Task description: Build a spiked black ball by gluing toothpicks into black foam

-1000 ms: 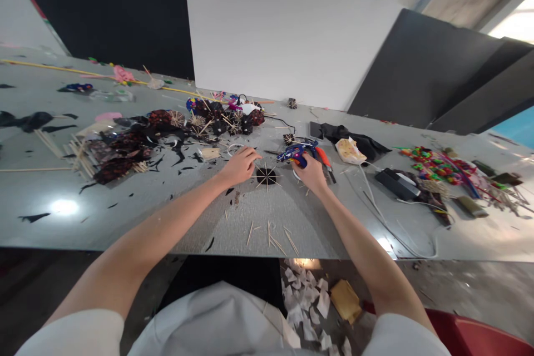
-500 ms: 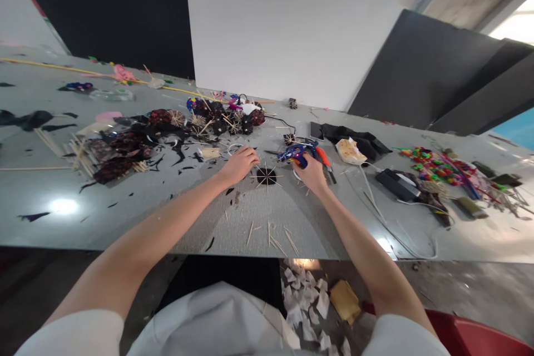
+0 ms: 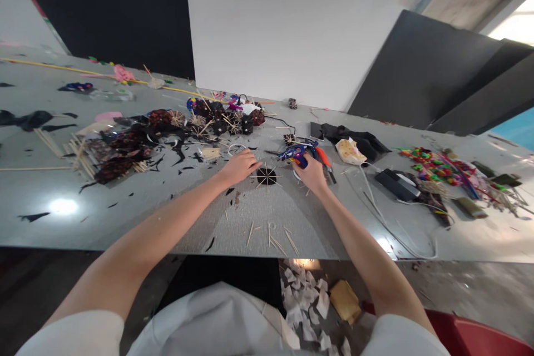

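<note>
A small black piece (image 3: 262,180) lies on the table with thin wooden sticks fanned across it like spokes. At its left edge is my left hand (image 3: 242,167), fingers drawn together, the tips close to the stick ends. Whatever they pinch is too small to make out. On the other side, my right hand (image 3: 309,172) is wrapped round the handle of a blue glue gun (image 3: 297,152), whose nozzle points left above the table. A white ring (image 3: 237,148) lies just beyond my left hand.
Loose sticks (image 3: 273,238) lie near the table's front edge. Orange-handled pliers (image 3: 323,157) are right of the glue gun. Dark balls with sticks (image 3: 217,117) crowd the back. A black box (image 3: 397,184) with a white cable (image 3: 371,194) sits at right.
My left hand has come slightly lower and nearer to the left edge of the black piece. My right hand and the glue gun stay almost in place.
</note>
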The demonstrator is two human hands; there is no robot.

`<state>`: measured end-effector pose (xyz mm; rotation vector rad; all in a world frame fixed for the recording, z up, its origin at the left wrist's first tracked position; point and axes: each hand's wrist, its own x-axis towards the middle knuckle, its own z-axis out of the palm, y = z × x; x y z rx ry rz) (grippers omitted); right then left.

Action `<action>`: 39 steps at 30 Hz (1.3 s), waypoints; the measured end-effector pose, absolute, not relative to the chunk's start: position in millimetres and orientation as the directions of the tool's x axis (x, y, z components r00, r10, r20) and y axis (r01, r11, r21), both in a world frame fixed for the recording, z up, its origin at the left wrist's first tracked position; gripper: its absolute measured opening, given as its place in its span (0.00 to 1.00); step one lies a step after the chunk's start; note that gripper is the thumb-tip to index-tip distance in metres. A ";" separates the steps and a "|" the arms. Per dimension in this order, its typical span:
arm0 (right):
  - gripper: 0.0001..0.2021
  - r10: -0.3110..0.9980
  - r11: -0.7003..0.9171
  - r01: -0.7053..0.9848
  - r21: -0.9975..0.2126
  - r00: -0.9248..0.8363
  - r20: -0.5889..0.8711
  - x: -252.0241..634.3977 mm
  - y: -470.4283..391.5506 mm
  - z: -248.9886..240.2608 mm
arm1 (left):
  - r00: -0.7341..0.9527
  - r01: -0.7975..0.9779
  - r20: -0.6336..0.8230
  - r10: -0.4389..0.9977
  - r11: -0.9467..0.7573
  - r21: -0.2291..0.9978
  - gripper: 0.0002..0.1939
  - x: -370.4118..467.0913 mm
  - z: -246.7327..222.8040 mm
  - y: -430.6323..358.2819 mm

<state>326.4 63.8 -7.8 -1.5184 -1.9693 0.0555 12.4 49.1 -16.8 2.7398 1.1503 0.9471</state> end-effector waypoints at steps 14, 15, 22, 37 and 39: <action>0.16 0.881 0.310 0.816 -0.488 -0.054 0.470 332.1 72.5 -13.2 | 0.680 0.523 0.338 0.650 -0.754 0.398 0.12 -3.5 -18.3 63.7; 0.15 0.881 0.316 0.813 -0.489 -0.059 0.470 331.8 72.1 -13.1 | 0.683 0.517 0.340 0.647 -0.757 0.400 0.12 -3.5 -18.7 64.4; 0.13 0.883 0.326 0.813 -0.483 -0.079 0.463 328.6 67.5 -9.6 | 0.686 0.481 0.354 0.636 -0.761 0.435 0.11 -3.4 -21.0 65.8; 0.10 0.883 0.334 0.818 -0.468 -0.097 0.460 327.0 66.2 -8.6 | 0.570 0.593 0.328 0.753 -0.654 0.469 0.10 4.8 -12.5 57.6; 0.10 0.885 0.332 0.816 -0.473 -0.095 0.457 327.2 65.9 -8.6 | 0.505 0.632 0.259 0.823 -0.557 0.539 0.09 10.1 -8.1 52.7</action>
